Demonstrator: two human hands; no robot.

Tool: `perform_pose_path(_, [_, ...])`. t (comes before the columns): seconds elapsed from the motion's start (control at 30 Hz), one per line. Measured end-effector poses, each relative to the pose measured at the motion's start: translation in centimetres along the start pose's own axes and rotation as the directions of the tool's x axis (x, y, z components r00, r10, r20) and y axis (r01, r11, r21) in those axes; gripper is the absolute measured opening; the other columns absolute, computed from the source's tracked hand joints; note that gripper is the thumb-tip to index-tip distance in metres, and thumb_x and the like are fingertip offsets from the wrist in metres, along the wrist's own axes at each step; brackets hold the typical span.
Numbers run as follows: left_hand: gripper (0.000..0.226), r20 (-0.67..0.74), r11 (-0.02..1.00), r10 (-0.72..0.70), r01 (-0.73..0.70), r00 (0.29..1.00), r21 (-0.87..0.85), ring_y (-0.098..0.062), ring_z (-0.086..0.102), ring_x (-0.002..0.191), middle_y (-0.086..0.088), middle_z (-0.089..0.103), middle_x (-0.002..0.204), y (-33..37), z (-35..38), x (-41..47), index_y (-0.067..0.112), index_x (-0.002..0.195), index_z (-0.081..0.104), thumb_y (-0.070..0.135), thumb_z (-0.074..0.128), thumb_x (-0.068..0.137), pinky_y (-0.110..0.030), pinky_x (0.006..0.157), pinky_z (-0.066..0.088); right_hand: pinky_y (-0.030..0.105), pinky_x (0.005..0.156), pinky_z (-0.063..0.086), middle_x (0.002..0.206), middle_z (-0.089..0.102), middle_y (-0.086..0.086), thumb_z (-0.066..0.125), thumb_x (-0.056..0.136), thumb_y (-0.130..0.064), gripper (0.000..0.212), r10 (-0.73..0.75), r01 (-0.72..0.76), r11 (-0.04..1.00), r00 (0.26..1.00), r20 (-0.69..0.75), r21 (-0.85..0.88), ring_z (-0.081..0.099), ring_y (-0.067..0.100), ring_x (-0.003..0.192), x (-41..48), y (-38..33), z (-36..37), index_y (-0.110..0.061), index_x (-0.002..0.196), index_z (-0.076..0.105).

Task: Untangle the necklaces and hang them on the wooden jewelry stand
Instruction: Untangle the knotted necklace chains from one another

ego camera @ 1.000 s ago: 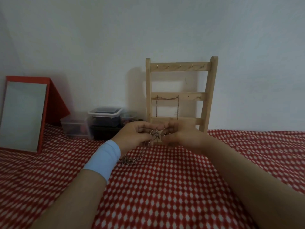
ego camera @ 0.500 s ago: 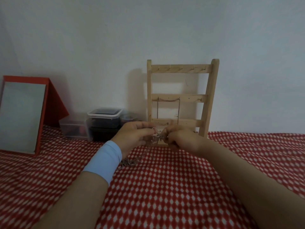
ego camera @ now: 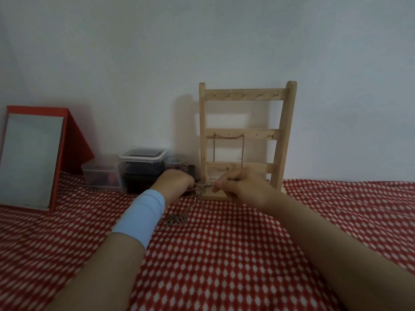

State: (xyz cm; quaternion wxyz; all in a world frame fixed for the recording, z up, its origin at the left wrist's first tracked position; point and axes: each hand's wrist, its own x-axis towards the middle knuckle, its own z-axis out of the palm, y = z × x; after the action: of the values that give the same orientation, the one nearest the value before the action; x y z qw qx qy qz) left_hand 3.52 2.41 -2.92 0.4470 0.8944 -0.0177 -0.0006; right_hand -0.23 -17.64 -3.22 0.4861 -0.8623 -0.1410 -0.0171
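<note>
Your left hand (ego camera: 174, 184) and right hand (ego camera: 241, 187) are close together, thumbs facing, each with its fingers curled and pinching the tangled necklaces (ego camera: 176, 221). A short stretch of chain spans the small gap between your two pinches. From there the rest falls below your left hand and gathers in a loose heap on the red and white cloth (ego camera: 224, 261), just to the right of the pale blue band (ego camera: 143, 214) on your left wrist. Exactly which strands each pinch has is too fine to make out. Right behind your right hand stands the wooden jewelry stand (ego camera: 284, 135), upright against the wall; your knuckles cover part of its lowest bar. One hung necklace (ego camera: 228, 137) is already draped over two hooks of the middle bar, above your right hand, its ends dangling down toward your fingers. Behind your left hand sit some lidded plastic boxes (ego camera: 142, 167), and well off to the left of that hand a red-framed mirror (ego camera: 29, 162) leans back.
</note>
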Motion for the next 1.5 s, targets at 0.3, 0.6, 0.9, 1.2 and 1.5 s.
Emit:
perform_pose_path(0.3, [0.031,0.306,0.985,0.013,-0.064,0.952,0.16,-0.014,0.062,0.095,0.003,0.066,0.106,0.4,-0.6,-1.2,0.021,0.122,0.064,0.025,0.063,0.091,-0.029,0.09,0.05,0.029,0.061,0.055,0.081,0.074,0.004,0.061,0.101,-0.028,0.021,-0.028,0.045,0.991,0.991,-0.129,0.126,0.059,0.016,0.057,0.7,0.7,-0.2,-0.014,0.099,0.076])
perform_pose_path(0.6, [0.015,0.239,0.961,0.274,-0.252,0.931,-0.117,0.001,0.069,0.086,0.011,0.075,0.095,1.2,0.8,-2.1,0.024,0.102,0.074,0.026,0.062,0.094,-0.019,0.081,0.048,0.032,0.057,0.056,0.077,0.066,0.011,0.061,0.101,-0.025,0.024,-0.025,0.05,0.969,0.994,-0.106,0.243,0.056,0.017,0.054,0.7,0.4,-0.7,-0.007,0.089,0.071])
perform_pose_path(0.9, [0.007,0.108,0.946,0.248,-0.217,0.963,-0.24,-0.02,0.071,0.086,-0.003,0.075,0.09,1.0,0.9,-1.9,0.019,0.09,0.071,0.022,0.065,0.091,-0.032,0.085,0.057,0.031,0.053,0.05,0.063,0.057,0.001,0.071,0.094,-0.017,0.014,-0.036,0.045,0.964,0.999,-0.037,0.264,0.049,0.013,0.051,0.5,0.1,-1.3,-0.006,0.086,0.075])
perform_pose_path(1.2, [0.007,0.191,0.9,0.259,-0.165,0.947,-0.402,-0.022,0.057,0.078,0.0,0.063,0.07,1.7,0.2,-2.1,0.02,0.065,0.068,0.026,0.064,0.066,-0.045,0.084,0.044,0.028,0.05,0.043,0.056,0.047,-0.004,0.066,0.098,-0.021,0.018,-0.028,0.006,0.973,0.995,0.094,0.23,0.039,0.012,0.05,0.2,-0.4,-0.8,-0.016,0.085,0.076])
perform_pose_path(1.5, [0.024,0.184,0.907,0.223,-0.135,0.957,-0.4,-0.028,0.066,0.085,-0.016,0.071,0.09,2.1,-0.1,-2.0,0.013,0.081,0.073,0.003,0.054,0.092,-0.045,0.093,0.052,0.008,0.041,0.037,0.066,0.068,-0.008,0.078,0.087,-0.024,0.015,-0.019,0.021,0.986,1.0,-0.018,0.167,0.05,-0.002,0.039,-0.3,-0.9,-0.1,-0.009,0.088,0.078])
